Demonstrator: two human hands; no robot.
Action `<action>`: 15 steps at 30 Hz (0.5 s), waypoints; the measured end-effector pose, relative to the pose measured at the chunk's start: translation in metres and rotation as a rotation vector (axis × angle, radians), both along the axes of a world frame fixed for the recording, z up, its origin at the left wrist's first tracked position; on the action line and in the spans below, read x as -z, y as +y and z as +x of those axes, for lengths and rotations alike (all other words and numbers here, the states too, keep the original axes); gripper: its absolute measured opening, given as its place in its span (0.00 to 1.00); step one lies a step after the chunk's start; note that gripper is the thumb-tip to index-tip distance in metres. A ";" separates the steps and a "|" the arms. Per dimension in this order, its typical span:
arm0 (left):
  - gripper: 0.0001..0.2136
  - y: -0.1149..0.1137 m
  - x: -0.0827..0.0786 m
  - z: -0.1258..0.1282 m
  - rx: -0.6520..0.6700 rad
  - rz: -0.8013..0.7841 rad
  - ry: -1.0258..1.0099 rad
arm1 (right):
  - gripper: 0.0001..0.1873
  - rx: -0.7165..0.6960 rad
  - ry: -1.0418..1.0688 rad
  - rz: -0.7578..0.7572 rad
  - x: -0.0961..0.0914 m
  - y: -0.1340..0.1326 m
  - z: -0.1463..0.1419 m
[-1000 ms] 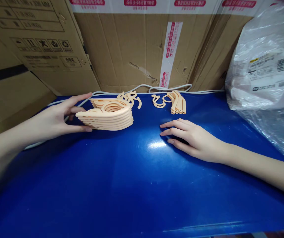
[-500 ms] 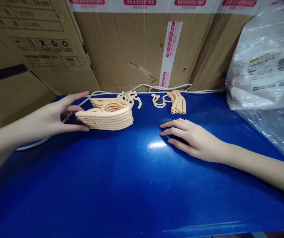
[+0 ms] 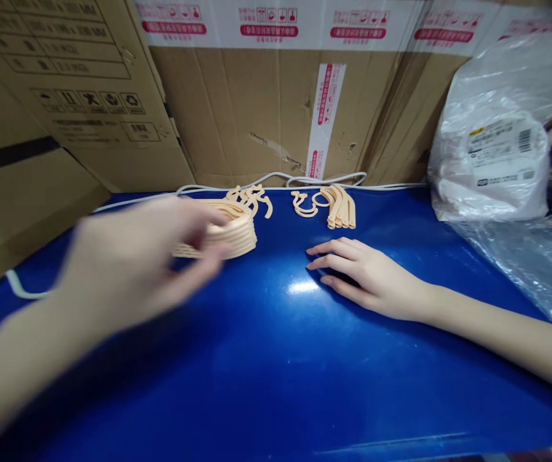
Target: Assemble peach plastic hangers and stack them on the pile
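Head view faces forward-down, close above left hand (image 3: 131,263), right hand (image 3: 372,279), blue table (image 3: 276,385); boxes (image 3: 257,115) behind.

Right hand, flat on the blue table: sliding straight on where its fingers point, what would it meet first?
Probably the stack of peach plastic hangers, across bare blue table from the right hand; depth is unclear.

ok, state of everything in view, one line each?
left hand: blurred, in front of stack; grip unclear
right hand: flat on table, empty
stack: hangers piled flat, partly hidden by left hand
bundle: hangers lying on table, untouched
cable: slack, along boxes
bag: bulging, label showing
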State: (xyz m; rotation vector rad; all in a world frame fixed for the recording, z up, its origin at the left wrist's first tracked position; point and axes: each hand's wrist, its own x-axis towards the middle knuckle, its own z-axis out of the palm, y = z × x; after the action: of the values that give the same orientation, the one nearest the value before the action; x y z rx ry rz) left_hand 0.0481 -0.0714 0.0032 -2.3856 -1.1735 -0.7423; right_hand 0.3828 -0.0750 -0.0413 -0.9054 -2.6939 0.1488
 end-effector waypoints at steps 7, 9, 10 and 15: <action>0.21 -0.022 0.040 0.105 0.213 -0.265 0.313 | 0.18 0.149 0.086 0.056 0.005 -0.001 0.001; 0.23 -0.014 0.045 0.105 0.199 -0.387 0.293 | 0.17 0.163 0.056 0.057 0.004 -0.001 0.001; 0.23 -0.011 0.046 0.104 0.196 -0.432 0.276 | 0.17 0.165 0.043 0.061 0.004 -0.001 0.002; 0.25 -0.008 0.043 0.101 0.195 -0.547 0.197 | 0.17 0.157 0.021 0.068 0.001 -0.001 0.000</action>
State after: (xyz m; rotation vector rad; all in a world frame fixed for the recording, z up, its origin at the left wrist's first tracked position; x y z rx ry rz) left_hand 0.1486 -0.0797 -0.0396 -2.9701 -1.1845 -0.2410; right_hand 0.3833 -0.0760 -0.0425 -1.0822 -2.5788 0.0321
